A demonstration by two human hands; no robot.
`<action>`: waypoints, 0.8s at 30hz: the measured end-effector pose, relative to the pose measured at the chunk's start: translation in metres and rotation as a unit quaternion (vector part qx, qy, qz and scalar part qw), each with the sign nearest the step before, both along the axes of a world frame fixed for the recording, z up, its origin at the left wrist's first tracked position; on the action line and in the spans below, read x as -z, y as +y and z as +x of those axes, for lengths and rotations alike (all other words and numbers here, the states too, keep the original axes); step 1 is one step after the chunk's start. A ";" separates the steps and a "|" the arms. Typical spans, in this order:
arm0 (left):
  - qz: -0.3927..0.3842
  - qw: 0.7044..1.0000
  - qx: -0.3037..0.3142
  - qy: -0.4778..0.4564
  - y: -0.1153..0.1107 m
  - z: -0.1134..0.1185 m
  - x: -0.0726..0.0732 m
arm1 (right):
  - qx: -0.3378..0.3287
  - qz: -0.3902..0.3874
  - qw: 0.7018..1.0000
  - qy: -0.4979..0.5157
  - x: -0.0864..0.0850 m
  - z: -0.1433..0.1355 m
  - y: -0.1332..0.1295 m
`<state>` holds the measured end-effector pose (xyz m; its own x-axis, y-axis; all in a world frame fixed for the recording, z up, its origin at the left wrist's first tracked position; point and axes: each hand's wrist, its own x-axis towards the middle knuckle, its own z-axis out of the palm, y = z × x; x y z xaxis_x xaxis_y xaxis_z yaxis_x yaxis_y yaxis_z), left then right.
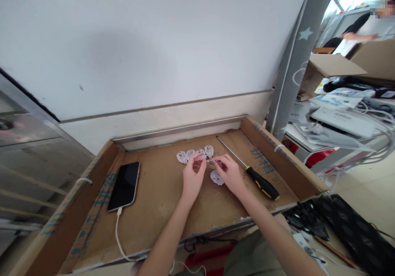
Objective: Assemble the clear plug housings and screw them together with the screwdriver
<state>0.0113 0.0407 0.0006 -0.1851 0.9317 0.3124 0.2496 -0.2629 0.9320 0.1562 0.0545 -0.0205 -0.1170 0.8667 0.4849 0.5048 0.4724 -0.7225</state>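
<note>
Both hands work close together over a cardboard-lined tray. My left hand (194,173) is closed in a pinch, on something too small to make out. Thumb and fingers of my right hand (227,172) also press together, with a thin, small piece between the two hands that I cannot name. Behind the fingers, several white round plug parts with metal pins (182,156) stand in a row. Another white round part (217,177) lies just below my right hand, partly beside its fingers. Right of that hand is a screwdriver (261,182) with a black and yellow handle.
A phone (124,186) with a white cable lies at the tray's left. Raised cardboard walls (282,161) edge the tray. Past a grey post (288,58), a side table holds cables, bags and an open box (336,65). A person stands at the far right.
</note>
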 end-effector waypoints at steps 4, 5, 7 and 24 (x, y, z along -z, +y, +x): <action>-0.012 1.000 0.008 -0.004 0.001 -0.001 0.001 | 0.002 0.001 1.000 0.001 0.000 0.000 0.000; -0.013 1.000 0.009 -0.006 0.001 -0.001 0.001 | 0.004 0.002 1.000 0.001 0.000 0.000 0.000; -0.012 1.000 0.014 -0.015 0.002 -0.001 0.002 | 0.007 0.003 1.000 0.002 0.001 0.000 0.000; -0.020 1.000 0.013 -0.009 -0.001 0.000 0.001 | 0.002 -0.008 1.000 0.001 0.001 0.001 0.000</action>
